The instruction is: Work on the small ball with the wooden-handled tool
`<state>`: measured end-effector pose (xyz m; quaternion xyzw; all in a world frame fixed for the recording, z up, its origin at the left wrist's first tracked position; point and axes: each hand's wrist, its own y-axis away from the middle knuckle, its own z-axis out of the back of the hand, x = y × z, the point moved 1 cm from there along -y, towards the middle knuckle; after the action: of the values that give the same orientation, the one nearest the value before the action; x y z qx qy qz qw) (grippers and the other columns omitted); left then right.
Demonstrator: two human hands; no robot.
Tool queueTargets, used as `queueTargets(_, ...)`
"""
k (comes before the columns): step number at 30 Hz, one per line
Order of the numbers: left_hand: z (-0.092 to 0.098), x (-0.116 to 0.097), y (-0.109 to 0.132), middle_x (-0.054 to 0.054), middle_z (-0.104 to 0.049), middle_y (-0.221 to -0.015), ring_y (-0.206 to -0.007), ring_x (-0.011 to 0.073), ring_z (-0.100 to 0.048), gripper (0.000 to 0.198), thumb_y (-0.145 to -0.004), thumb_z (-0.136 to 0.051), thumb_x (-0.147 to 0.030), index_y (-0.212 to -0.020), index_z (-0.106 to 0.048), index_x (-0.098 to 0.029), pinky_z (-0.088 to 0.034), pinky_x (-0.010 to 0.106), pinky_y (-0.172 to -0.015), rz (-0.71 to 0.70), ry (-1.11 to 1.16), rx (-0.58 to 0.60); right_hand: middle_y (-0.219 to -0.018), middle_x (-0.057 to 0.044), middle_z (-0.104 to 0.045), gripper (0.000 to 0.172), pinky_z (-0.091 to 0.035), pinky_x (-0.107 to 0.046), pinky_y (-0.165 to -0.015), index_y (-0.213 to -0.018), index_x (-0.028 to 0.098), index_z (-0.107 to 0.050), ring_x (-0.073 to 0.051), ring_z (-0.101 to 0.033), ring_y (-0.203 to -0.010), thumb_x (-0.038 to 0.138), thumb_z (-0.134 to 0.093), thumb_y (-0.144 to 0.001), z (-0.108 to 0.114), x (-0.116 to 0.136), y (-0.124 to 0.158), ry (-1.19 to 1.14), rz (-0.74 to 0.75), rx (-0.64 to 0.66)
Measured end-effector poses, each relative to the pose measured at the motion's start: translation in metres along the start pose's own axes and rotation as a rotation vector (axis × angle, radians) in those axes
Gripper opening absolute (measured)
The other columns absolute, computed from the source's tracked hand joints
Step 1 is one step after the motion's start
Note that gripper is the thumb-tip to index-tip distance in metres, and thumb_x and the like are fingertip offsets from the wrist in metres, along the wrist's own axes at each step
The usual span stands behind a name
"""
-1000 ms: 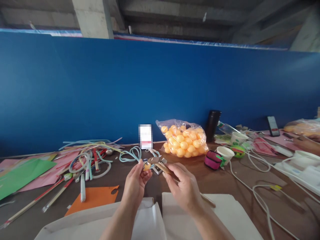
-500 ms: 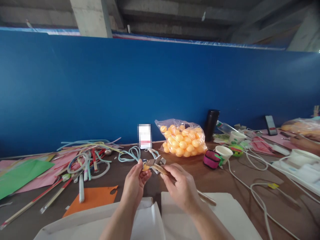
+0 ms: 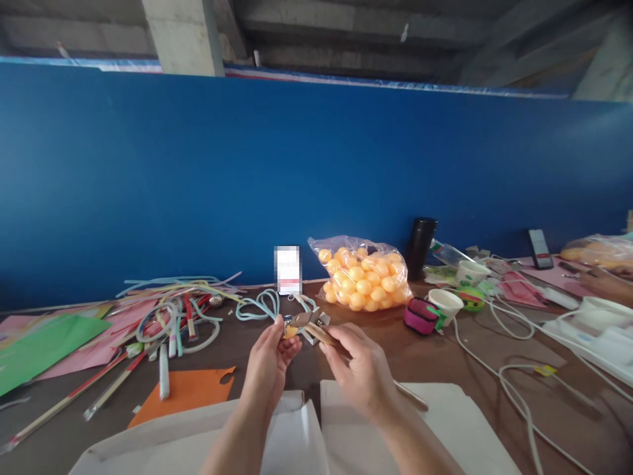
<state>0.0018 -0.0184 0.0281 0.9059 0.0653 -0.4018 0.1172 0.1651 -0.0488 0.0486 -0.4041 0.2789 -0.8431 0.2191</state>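
Note:
My left hand [image 3: 271,356] pinches a small orange-yellow piece [image 3: 291,332] between thumb and fingertips; its exact kind is too small to make out. My right hand [image 3: 360,366] is closed around a light-brown stick [image 3: 319,332], whose tip points left, close to the piece. I cannot tell whether the two touch. A similar brown rod end [image 3: 411,396] shows behind the right wrist, perhaps the same stick. Small shiny metal items lie just beyond the fingertips, partly hidden. Past them are a coiled light-blue cord [image 3: 258,305] and a blurred white card [image 3: 287,270].
A clear bag of orange balls [image 3: 364,280] stands ahead, with a black bottle [image 3: 421,247] to its right. Paper cups [image 3: 445,305], a purple pouch [image 3: 420,316] and white cables [image 3: 514,396] lie right. Tubes, sticks and coloured paper [image 3: 54,349] crowd the left. White sheets [image 3: 410,435] lie in front.
The view has shifted very slightly. Both hands keep almost the same pose, and the orange-yellow piece looks slightly turned in my left fingers.

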Motion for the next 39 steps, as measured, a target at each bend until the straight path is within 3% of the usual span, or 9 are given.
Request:
queueTargets(8,0.0009,0.0009,0.0000,0.002,-0.062,-0.065,-0.054,0.0097,-0.061,0.018,-0.077,-0.070,-0.028,-0.080,-0.060,-0.012,-0.055,0.021,-0.055,0.000,-0.002,-0.025,-0.094,-0.006,-0.066,0.021,-0.052,-0.026,-0.076,-0.106,0.023,-0.064,-0.017,-0.064,-0.082,0.019,-0.052,-0.089,0.0017,-0.0006,-0.0010,-0.008,0.001,-0.043)
queueTargets(18,0.0015,0.0014,-0.0005,0.003,-0.062,-0.067,-0.054,0.0101,-0.061,0.021,-0.077,-0.070,-0.030,-0.083,-0.061,-0.013,-0.054,0.021,-0.052,0.002,-0.047,-0.041,-0.097,-0.006,-0.066,0.023,-0.051,-0.029,-0.081,-0.109,0.023,-0.063,-0.018,-0.063,-0.085,0.020,-0.051,-0.089,-0.0004,-0.0014,0.0013,0.027,0.013,0.012)
queueTargets(39,0.0008,0.0015,-0.0005,0.003,-0.063,-0.067,-0.052,0.0096,-0.059,0.026,-0.072,-0.074,-0.033,-0.082,-0.062,-0.012,-0.052,0.021,-0.049,0.002,-0.065,-0.077,-0.097,-0.005,-0.066,0.023,-0.051,-0.028,-0.081,-0.108,0.024,-0.064,-0.018,-0.064,-0.086,0.020,-0.052,-0.089,-0.0012,-0.0018,0.0015,0.046,0.020,-0.012)
